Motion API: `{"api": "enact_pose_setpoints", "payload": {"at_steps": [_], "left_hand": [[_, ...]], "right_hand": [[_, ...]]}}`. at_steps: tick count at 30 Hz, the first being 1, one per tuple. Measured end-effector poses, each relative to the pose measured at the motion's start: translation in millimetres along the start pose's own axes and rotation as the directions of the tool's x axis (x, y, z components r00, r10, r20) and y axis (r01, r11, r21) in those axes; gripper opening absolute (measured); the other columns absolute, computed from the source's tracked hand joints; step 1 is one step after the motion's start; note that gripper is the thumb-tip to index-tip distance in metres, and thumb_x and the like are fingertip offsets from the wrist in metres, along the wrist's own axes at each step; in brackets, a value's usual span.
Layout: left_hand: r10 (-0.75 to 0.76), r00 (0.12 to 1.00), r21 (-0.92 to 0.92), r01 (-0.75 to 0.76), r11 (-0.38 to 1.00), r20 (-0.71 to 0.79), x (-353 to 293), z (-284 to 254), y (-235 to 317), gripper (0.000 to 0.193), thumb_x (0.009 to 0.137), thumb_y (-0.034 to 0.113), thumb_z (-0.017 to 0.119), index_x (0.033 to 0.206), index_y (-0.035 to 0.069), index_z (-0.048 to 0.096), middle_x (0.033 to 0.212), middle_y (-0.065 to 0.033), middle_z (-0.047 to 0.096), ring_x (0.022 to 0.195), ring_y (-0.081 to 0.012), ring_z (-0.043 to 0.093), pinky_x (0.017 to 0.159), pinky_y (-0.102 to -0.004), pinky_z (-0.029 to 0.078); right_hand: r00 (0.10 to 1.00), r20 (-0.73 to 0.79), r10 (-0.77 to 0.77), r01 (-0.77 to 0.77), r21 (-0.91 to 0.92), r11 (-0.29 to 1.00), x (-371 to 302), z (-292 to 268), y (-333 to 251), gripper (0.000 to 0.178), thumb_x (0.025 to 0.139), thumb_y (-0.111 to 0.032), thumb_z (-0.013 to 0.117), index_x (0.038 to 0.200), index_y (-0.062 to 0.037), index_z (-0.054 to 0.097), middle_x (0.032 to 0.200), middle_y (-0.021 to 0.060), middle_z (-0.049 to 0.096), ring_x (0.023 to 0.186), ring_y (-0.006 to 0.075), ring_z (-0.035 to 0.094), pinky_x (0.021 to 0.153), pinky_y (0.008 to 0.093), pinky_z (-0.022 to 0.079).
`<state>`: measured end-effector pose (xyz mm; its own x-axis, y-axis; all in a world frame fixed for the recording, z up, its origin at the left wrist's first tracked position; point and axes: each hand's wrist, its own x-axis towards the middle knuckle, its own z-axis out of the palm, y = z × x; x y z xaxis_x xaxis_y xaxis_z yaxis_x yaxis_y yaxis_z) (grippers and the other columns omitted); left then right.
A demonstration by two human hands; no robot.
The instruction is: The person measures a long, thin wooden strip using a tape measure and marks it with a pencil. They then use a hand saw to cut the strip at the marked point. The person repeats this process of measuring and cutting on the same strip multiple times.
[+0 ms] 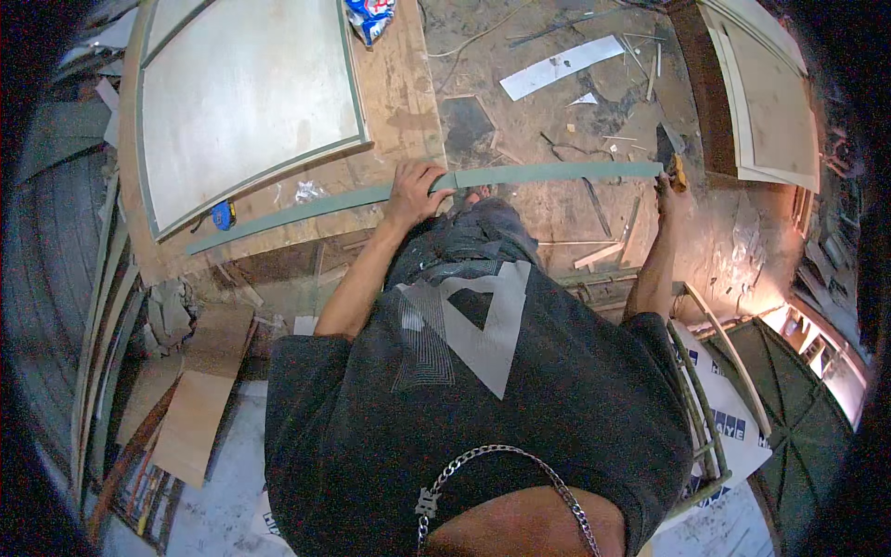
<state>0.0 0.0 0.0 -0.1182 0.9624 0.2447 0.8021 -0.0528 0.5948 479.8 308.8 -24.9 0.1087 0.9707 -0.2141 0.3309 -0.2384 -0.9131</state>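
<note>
A long, thin grey-green strip (557, 172) runs from the wooden work board across my lap to the right. My left hand (418, 193) grips it around its middle, at the board's right edge, thumb and fingers closed on it. At the strip's right end is my right hand (672, 197), closed around a yellow-handled tool (680, 174); its kind is too small to tell. The strip's end touches or nearly touches that hand. Left of my left hand, the strip lies on the board (394, 93), below a pale panel (255, 88) with grey-green edging.
A blue tape measure (223, 215) lies by the panel's near corner, and a blue-white packet (371, 19) at the board's far edge. A white strip (563, 67) and wood scraps litter the floor. Panels (766, 102) stand far right; cardboard (200, 418) lies near left.
</note>
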Motion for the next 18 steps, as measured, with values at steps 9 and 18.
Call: {"api": "enact_pose_setpoints", "payload": {"at_steps": [9,18], "left_hand": [[0.030,0.999,-0.042,-0.031,0.999,-0.013,15.2,29.0,11.0,0.040,0.070,0.028,0.078,0.100,0.006,0.064,0.101,-0.0116,0.061,0.098,-0.0309,0.056,0.089,-0.0433,0.040],[0.028,1.000,-0.073,-0.028,0.997,0.006,19.8,12.9,8.6,0.040,0.070,0.033,0.079,0.098,0.007,0.066,0.103,-0.0114,0.063,0.099,-0.0302,0.058,0.090,-0.0424,0.042]], "right_hand": [[0.998,-0.043,-0.051,0.055,0.097,0.994,20.3,-21.1,-6.6,0.046,0.079,-0.010,0.076,0.118,-0.0008,0.054,0.097,0.0083,0.065,0.079,0.0164,0.065,0.064,0.0273,0.055],[0.993,-0.106,0.041,-0.038,0.028,0.999,25.3,-15.0,14.5,0.037,0.079,-0.017,0.077,0.105,-0.0010,0.056,0.087,0.0070,0.063,0.071,0.0150,0.064,0.059,0.0294,0.055]]}}
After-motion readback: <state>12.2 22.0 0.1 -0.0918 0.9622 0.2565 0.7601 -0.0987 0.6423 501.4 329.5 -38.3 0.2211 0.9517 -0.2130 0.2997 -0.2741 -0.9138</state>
